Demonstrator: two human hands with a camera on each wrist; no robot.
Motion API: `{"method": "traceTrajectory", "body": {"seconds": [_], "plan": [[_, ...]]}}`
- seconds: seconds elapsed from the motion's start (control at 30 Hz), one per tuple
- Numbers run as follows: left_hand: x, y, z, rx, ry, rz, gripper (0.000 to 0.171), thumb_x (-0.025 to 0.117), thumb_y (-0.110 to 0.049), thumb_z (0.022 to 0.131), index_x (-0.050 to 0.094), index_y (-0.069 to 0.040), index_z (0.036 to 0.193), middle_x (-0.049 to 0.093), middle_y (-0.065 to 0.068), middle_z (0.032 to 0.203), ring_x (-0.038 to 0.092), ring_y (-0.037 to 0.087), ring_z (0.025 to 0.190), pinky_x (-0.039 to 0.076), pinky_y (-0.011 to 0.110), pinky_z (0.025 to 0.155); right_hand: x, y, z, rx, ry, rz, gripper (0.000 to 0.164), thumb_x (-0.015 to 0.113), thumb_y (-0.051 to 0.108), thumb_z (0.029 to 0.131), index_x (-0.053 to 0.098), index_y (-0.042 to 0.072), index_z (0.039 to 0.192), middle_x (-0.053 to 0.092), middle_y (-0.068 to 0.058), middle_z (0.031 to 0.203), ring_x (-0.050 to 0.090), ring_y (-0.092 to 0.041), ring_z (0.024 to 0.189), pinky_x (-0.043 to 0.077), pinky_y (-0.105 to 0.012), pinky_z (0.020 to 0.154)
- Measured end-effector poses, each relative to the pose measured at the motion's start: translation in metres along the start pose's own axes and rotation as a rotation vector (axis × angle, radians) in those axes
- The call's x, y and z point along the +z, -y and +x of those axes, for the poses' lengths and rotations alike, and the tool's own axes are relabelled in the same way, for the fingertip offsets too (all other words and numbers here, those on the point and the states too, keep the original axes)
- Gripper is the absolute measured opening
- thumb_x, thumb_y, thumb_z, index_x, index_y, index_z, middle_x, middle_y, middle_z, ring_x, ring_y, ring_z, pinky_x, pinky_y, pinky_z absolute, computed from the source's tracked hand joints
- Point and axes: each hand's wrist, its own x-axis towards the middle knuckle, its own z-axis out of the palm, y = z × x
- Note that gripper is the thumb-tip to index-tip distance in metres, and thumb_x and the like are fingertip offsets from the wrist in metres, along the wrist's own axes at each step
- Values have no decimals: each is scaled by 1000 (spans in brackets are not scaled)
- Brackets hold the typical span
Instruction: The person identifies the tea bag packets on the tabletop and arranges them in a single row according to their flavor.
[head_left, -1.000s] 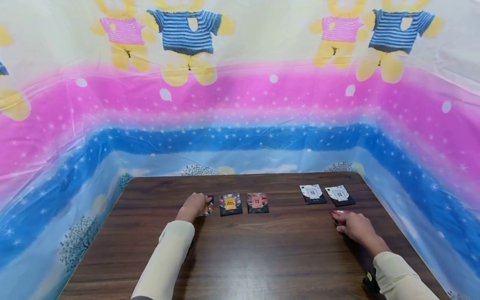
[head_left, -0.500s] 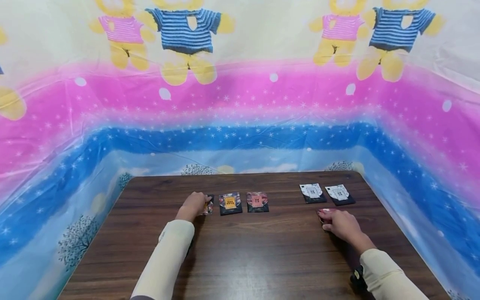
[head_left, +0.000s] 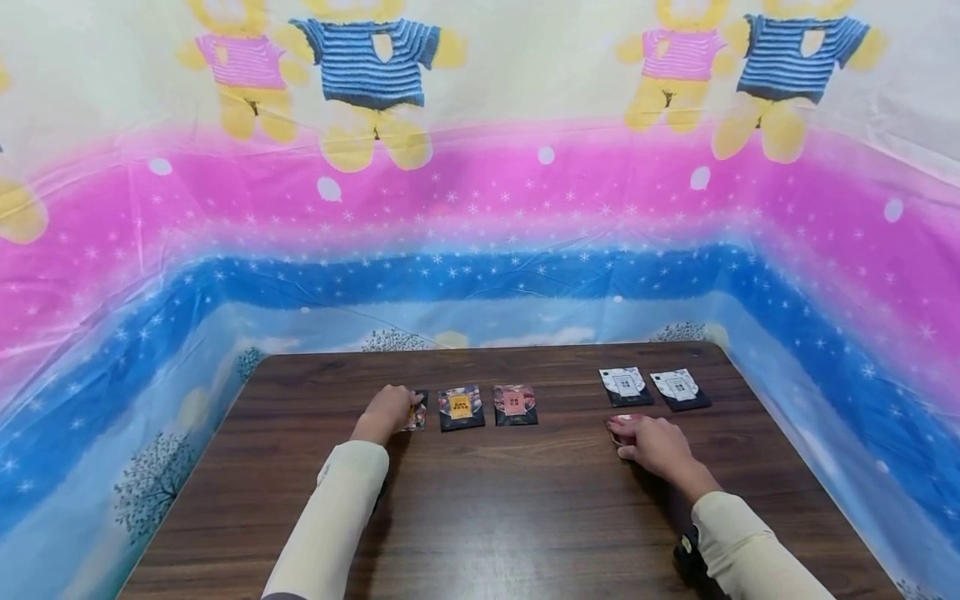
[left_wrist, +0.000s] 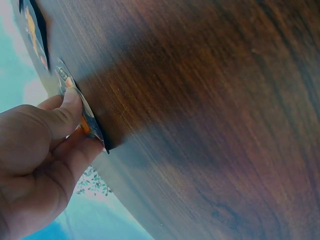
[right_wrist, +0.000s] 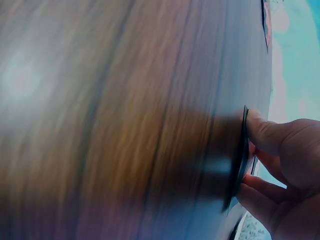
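Note:
In the head view my left hand [head_left: 384,412] is at the left end of a row of flat packets. Its thumb and fingers grip the edges of a colourful, dark-edged packet [head_left: 418,413], partly covered by the hand; the left wrist view shows this packet [left_wrist: 91,122] close to the tabletop. Beside it lie a yellow-labelled packet [head_left: 461,408] and a pink-labelled packet [head_left: 514,405]. My right hand [head_left: 658,446] holds a reddish packet [head_left: 618,423], mostly hidden under the fingers. Seen from the right wrist, thumb and fingers pinch this packet [right_wrist: 243,157] by its edges, low over the wood.
Two white-and-black packets [head_left: 625,387] lie side by side at the back right, just beyond my right hand. The brown wooden table [head_left: 495,508] ends at a cloth backdrop [head_left: 480,275] printed with bears, which surrounds its back and sides.
My right hand has moved left across the table with the reddish packet, from below the right white packet to below the left one. The left hand and its packet have stayed put.

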Motion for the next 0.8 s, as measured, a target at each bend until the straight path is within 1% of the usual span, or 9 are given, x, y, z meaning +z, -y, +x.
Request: {"method": "traceTrajectory", "body": {"seconds": [0.17, 0.27, 0.4, 0.6, 0.67, 0.73, 0.8], "plan": [[0, 1, 0, 1, -3, 3, 51, 71, -8, 95, 58, -12, 144, 62, 19, 141, 65, 37, 118, 57, 42, 89, 1, 16, 10, 9, 33, 4, 46, 82, 32, 85, 73, 23, 129, 70, -12, 133, 70, -41, 104, 54, -55, 83], [0, 0, -1, 12, -4, 9, 51, 71, -7, 95, 58, -10, 144, 63, 20, 140, 65, 38, 117, 57, 42, 89, 2, 24, 15, 6, 44, 8, 47, 82, 33, 86, 72, 25, 131, 68, -10, 135, 70, -40, 108, 54, -54, 84], [-2, -2, -5, 20, 1, 12, 50, 70, -7, 96, 58, -9, 144, 64, 19, 139, 65, 37, 117, 57, 42, 90, 3, 36, 20, -5, 45, 17, 48, 81, 33, 86, 71, 25, 132, 67, -10, 136, 69, -39, 111, 55, -54, 85], [-5, -3, -7, 35, -17, 20, 49, 70, -6, 95, 58, -9, 143, 66, 21, 135, 66, 36, 113, 58, 40, 87, 6, 49, 31, -16, 29, 13, 47, 81, 34, 86, 71, 27, 131, 68, -7, 136, 70, -37, 109, 56, -51, 82], [-4, -2, -5, 29, -14, 18, 49, 70, -6, 96, 58, -10, 144, 65, 21, 136, 66, 37, 115, 57, 41, 88, 6, 53, 35, -18, 25, 20, 47, 81, 35, 86, 71, 27, 131, 68, -7, 136, 70, -37, 107, 56, -50, 81], [-4, -2, -5, 16, -8, 16, 50, 69, -6, 96, 57, -10, 144, 62, 19, 140, 62, 38, 122, 56, 43, 94, 5, 56, 40, -14, 31, 26, 46, 81, 35, 87, 71, 27, 132, 68, -8, 136, 70, -37, 108, 56, -50, 81], [-3, -1, -4, 7, -5, 7, 50, 68, -5, 96, 58, -11, 145, 62, 19, 141, 62, 39, 122, 56, 43, 92, 5, 59, 43, -11, 37, 28, 46, 80, 36, 88, 71, 28, 132, 68, -9, 136, 70, -37, 108, 56, -51, 82]]}}
